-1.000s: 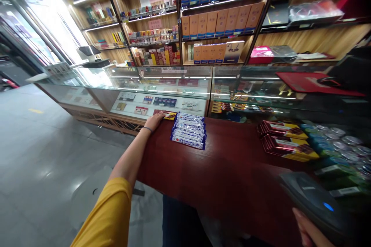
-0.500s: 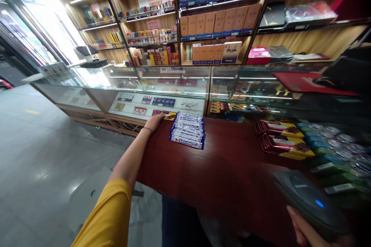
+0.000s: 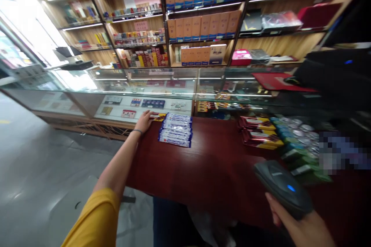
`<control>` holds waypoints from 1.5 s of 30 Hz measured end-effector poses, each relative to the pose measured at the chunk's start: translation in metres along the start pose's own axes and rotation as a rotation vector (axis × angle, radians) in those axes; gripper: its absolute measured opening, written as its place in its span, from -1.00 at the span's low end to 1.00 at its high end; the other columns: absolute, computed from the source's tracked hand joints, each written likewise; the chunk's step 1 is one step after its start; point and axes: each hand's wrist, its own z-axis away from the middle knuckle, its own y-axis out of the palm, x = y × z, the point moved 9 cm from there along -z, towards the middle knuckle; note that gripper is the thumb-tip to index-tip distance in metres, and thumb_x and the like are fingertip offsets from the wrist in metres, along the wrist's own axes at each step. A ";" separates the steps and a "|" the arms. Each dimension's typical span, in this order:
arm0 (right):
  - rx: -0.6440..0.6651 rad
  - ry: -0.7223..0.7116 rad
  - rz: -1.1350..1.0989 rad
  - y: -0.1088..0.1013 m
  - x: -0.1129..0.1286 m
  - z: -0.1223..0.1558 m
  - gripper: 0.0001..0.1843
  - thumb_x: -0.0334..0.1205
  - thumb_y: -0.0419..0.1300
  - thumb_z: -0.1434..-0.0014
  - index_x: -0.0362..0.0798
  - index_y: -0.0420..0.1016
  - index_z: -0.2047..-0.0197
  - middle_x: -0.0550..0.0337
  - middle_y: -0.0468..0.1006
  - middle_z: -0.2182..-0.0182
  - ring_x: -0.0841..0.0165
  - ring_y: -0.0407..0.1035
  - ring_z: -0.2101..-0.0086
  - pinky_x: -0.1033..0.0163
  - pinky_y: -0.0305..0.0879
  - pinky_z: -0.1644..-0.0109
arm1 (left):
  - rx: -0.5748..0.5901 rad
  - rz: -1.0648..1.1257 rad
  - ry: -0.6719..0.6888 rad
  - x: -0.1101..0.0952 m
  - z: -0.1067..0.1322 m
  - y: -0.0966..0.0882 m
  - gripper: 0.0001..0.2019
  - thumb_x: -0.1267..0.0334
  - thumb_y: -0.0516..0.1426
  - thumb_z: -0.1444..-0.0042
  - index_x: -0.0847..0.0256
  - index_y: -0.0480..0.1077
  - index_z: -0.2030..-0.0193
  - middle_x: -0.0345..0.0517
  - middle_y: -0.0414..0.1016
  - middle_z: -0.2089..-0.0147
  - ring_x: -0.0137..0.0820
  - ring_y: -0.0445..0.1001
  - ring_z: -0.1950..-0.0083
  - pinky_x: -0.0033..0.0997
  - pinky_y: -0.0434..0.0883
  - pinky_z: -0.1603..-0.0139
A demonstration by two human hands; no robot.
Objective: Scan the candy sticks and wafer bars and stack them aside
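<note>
My left hand (image 3: 143, 122) is at the far left part of the dark red table, its fingers closed on the end of a red and yellow snack packet (image 3: 158, 117). Right beside that packet lies a row of blue and white wrapped snack sticks (image 3: 175, 129), side by side. In my right hand (image 3: 292, 216) is a dark grey barcode scanner (image 3: 282, 187) with a blue light showing. It is held above the table's right front, its head pointing forward and left.
Two stacks of red and yellow snack packets (image 3: 259, 134) lie at the right. Next to them stand shrink-wrapped cans (image 3: 298, 135) and green packs. A glass display counter (image 3: 139, 85) runs behind the table (image 3: 214, 170). A stool (image 3: 72, 208) stands at lower left.
The view has swung right, so everything appears shifted left. My left hand stays at the snack packet; my right hand still holds the scanner, now more fully in view.
</note>
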 end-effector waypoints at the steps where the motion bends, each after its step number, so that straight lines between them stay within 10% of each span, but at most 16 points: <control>1: 0.056 0.029 -0.037 0.001 0.003 0.003 -0.52 0.27 0.31 0.04 0.08 0.40 0.66 0.14 0.49 0.68 0.19 0.44 0.60 0.17 0.38 0.51 | -0.055 -0.006 -0.006 -0.007 0.001 -0.004 -0.54 0.39 0.10 -0.21 0.30 0.41 -0.25 0.27 0.28 -0.35 -0.02 0.31 -0.37 0.01 0.29 -0.42; 5: 0.010 0.077 -0.208 -0.011 0.015 0.015 -0.56 0.21 0.31 -0.07 0.03 0.41 0.52 0.21 0.46 0.68 0.27 0.38 0.60 0.22 0.31 0.46 | -0.260 0.056 0.106 -0.077 -0.001 -0.011 -0.61 0.22 0.07 -0.32 0.25 0.41 -0.24 0.21 0.31 -0.31 -0.02 0.30 -0.36 0.05 0.27 -0.42; 14: -0.113 0.103 -0.399 -0.039 -0.001 0.026 -0.63 0.12 0.35 -0.08 -0.02 0.46 0.39 0.30 0.41 0.69 0.34 0.32 0.62 0.26 0.27 0.48 | -0.100 0.339 0.586 -0.356 0.023 0.071 -0.69 0.19 0.10 -0.39 0.18 0.44 -0.19 0.10 0.47 -0.20 -0.14 0.42 -0.25 -0.01 0.37 -0.36; 21: -0.103 0.113 -0.450 -0.054 -0.013 0.030 -0.65 0.10 0.35 -0.09 -0.01 0.45 0.37 0.31 0.41 0.68 0.36 0.30 0.64 0.27 0.27 0.50 | 0.077 0.281 0.703 -0.466 0.041 0.146 -0.60 0.30 0.15 -0.34 0.25 0.37 -0.30 0.14 0.41 -0.29 -0.14 0.37 -0.34 -0.11 0.35 -0.41; 35: -0.068 0.085 -0.431 -0.054 -0.022 0.028 -0.63 0.13 0.33 -0.13 -0.02 0.46 0.36 0.31 0.41 0.69 0.36 0.31 0.64 0.26 0.25 0.48 | 0.094 0.034 0.801 -0.487 0.061 0.154 -0.71 0.49 0.08 -0.34 0.31 0.43 -0.15 0.14 0.54 -0.16 -0.16 0.50 -0.21 -0.17 0.44 -0.27; 45: -0.094 0.055 -0.381 -0.057 -0.005 0.020 -0.65 0.11 0.31 -0.13 -0.01 0.45 0.39 0.29 0.43 0.69 0.32 0.37 0.61 0.24 0.31 0.42 | 0.033 0.683 0.374 -0.409 0.034 0.088 -0.75 0.32 0.17 -0.30 0.17 0.54 -0.09 -0.06 0.63 -0.04 -0.24 0.59 -0.02 -0.29 0.49 -0.11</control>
